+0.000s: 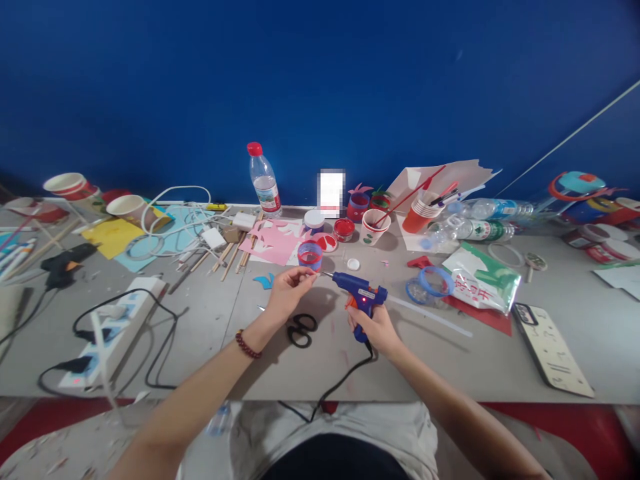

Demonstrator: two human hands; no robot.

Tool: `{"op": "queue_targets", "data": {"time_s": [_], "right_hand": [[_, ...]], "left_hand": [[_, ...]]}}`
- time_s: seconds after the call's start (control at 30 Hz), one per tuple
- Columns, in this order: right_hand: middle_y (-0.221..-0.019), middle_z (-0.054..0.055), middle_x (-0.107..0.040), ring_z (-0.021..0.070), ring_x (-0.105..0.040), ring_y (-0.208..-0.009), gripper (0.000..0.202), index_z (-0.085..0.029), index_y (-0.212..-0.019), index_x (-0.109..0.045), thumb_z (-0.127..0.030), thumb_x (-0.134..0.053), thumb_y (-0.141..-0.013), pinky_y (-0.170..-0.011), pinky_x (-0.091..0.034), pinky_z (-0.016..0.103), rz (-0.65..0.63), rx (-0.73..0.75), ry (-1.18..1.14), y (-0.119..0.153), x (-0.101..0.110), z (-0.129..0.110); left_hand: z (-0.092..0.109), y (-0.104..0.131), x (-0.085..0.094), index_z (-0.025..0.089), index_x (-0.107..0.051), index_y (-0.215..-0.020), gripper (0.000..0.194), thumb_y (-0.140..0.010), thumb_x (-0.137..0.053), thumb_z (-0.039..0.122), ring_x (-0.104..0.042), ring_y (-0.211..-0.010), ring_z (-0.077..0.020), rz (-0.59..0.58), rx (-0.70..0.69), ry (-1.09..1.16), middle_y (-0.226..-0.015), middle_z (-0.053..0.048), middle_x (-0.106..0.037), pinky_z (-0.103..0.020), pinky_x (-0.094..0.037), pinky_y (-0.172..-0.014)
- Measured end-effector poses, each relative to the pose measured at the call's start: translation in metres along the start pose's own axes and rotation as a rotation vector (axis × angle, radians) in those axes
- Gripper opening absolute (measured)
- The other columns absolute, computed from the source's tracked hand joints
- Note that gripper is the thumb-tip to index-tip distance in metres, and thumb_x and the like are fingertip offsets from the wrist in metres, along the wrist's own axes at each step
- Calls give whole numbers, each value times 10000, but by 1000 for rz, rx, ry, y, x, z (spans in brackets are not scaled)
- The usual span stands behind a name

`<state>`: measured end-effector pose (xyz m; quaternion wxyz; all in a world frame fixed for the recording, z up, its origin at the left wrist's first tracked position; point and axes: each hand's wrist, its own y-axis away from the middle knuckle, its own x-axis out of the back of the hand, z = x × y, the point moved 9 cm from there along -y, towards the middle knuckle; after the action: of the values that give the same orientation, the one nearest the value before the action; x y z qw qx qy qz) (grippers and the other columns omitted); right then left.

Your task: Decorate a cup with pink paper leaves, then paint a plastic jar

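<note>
My right hand [377, 327] is wrapped round a blue hot glue gun [361, 288], its red light lit and its nozzle pointing left. At the nozzle tip my left hand [291, 290] pinches a small piece, partly hidden by the fingers and too small to name. Just behind those fingertips stands a small blue and red cup [310, 254]. Black-handled scissors [301, 331] lie on the table between my forearms, blades partly under my left arm. A blue paper cutout [263, 281] rests left of my left hand. Behind the gun runs a translucent glue stick [433, 316].
A power strip [117, 333] with black cords lies at left, near another glue gun [67, 263]. A bottle [265, 180], paint jars [344, 229] and paper cups [375, 227] stand along the wall. Blue tape rings [435, 283] and a phone [553, 347] are at right.
</note>
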<state>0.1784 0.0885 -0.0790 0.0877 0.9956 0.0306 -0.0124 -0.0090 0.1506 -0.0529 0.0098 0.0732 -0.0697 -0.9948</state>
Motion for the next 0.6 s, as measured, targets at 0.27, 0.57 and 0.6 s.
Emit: {"op": "queue_targets", "data": {"time_s": [0.27, 0.57, 0.6], "right_hand": [[-511, -50, -507, 114, -491, -480, 269, -185, -808, -570, -430, -678, -783, -523, -413, 268, -86, 61, -130, 0, -6, -2], [-512, -69, -475, 107, -488, -472, 327, -176, -859, -584, -464, -710, -769, -516, -408, 254, -191, -10, -297, 0, -16, 3], [-509, -68, -475, 108, -487, -470, 330, -176, -858, -585, -465, -713, -765, -513, -409, 254, -196, -17, -301, 0, -17, 4]], "left_hand": [[-12, -5, 5, 162, -662, -712, 355, -547, -854, 411, -380, -453, -49, 16, 53, 51, -517, 66, -502, -217, -290, -491], [-24, -2, -9, 157, -631, -734, 377, -580, -854, 418, -324, -410, -44, -157, 169, 176, -423, 119, -345, -221, -244, -473], [-25, -2, -9, 157, -628, -733, 380, -578, -855, 419, -324, -409, -44, -159, 172, 173, -422, 119, -345, -222, -239, -473]]}}
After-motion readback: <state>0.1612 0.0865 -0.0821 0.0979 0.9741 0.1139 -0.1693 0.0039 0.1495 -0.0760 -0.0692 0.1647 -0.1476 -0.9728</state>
